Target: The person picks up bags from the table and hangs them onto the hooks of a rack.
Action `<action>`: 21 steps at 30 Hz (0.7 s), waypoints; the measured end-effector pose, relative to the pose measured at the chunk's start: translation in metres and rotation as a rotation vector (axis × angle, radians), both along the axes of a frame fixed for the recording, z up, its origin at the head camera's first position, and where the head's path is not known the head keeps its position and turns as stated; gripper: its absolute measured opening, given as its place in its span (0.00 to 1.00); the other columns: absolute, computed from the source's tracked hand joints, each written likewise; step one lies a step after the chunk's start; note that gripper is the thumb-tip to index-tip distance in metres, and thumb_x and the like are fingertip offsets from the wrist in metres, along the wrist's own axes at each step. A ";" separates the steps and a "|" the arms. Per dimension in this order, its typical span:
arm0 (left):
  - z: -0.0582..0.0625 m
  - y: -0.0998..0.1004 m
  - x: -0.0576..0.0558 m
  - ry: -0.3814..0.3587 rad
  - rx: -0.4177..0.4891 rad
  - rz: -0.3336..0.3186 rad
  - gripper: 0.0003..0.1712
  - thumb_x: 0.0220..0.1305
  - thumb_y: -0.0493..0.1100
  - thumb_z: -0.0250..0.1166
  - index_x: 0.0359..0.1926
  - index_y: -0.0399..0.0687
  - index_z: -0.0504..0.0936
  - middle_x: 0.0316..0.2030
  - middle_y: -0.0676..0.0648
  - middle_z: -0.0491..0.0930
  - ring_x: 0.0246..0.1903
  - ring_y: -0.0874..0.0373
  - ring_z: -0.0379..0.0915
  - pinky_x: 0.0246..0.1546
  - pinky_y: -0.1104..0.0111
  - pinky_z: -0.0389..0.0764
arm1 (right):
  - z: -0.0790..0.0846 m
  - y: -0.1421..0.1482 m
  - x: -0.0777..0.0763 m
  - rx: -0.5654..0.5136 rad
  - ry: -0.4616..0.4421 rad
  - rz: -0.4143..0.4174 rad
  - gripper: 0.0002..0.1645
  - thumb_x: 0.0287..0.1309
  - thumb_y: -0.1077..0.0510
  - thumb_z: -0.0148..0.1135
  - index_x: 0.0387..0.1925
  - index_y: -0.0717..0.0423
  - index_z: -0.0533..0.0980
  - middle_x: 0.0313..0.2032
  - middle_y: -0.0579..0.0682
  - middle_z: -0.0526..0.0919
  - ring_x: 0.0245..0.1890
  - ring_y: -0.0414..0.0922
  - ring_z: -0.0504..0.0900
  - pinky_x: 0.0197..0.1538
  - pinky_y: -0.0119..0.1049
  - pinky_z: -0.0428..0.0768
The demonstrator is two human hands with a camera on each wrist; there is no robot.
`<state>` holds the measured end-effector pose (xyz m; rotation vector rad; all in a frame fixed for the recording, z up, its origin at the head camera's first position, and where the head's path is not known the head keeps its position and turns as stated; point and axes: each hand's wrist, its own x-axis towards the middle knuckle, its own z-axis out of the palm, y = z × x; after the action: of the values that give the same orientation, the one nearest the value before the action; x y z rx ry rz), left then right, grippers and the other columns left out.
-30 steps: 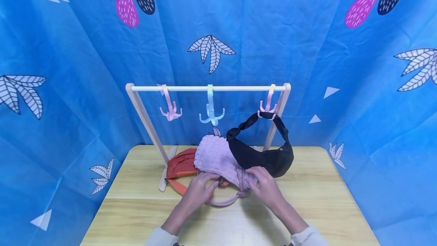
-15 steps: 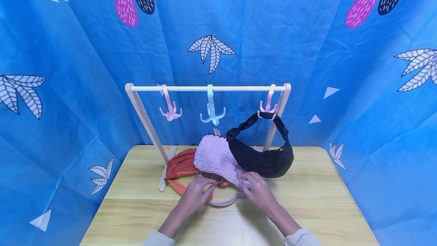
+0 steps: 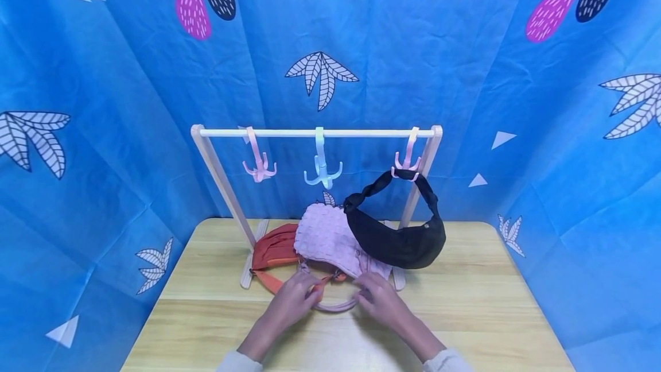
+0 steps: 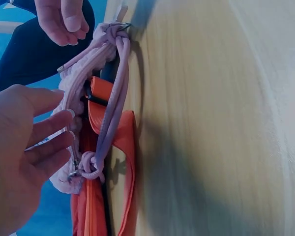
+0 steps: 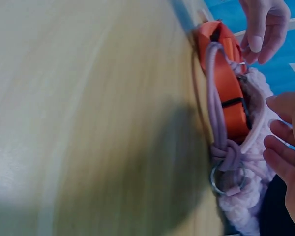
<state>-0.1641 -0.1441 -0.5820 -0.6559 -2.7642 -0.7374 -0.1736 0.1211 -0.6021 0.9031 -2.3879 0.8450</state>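
A lilac bubble-textured handbag [image 3: 325,234] lies on the table, its looped cord handle [image 4: 113,98] toward the person. Over its left part hovers my left hand [image 3: 293,298], fingers loosely bent and apart from the cord in the left wrist view. My right hand [image 3: 381,298] is above the handle's right end; its relaxed fingers [image 5: 280,152] hold nothing. Beneath and left of the lilac bag is a red-orange bag [image 3: 273,245] with an orange strap [image 4: 128,157], partly hidden. A black shoulder bag [image 3: 400,240] hangs by its strap, overlapping the lilac bag's right side.
Behind stands a white rack [image 3: 289,133] with a left pink hook [image 3: 258,166], a middle blue hook [image 3: 322,172] and a right pink hook [image 3: 408,159] bearing the black bag. A blue patterned curtain [image 3: 330,33] surrounds the wooden table [image 3: 465,314].
My right hand has moved left and toward the person, away from the lilac bag's right end. The left hand has shifted only slightly. The bags stay about where they were.
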 end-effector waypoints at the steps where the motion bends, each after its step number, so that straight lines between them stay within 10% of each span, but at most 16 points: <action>1: -0.001 0.000 0.000 0.002 -0.004 -0.004 0.08 0.64 0.43 0.73 0.43 0.47 0.90 0.39 0.50 0.89 0.45 0.57 0.83 0.51 0.61 0.87 | -0.001 0.000 0.000 0.006 -0.004 0.011 0.20 0.43 0.64 0.81 0.42 0.58 0.84 0.41 0.49 0.87 0.42 0.44 0.86 0.49 0.38 0.87; 21: -0.017 -0.004 0.004 -0.028 -0.084 -0.105 0.08 0.59 0.42 0.75 0.41 0.50 0.89 0.36 0.53 0.88 0.40 0.62 0.78 0.46 0.67 0.86 | -0.011 -0.009 0.007 0.244 -0.129 0.131 0.19 0.52 0.56 0.78 0.47 0.52 0.84 0.49 0.46 0.86 0.52 0.43 0.83 0.60 0.40 0.84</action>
<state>-0.1601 -0.1478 -0.5991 -0.8192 -2.8175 -0.6586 -0.1669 0.1117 -0.6134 1.1413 -2.6082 0.6862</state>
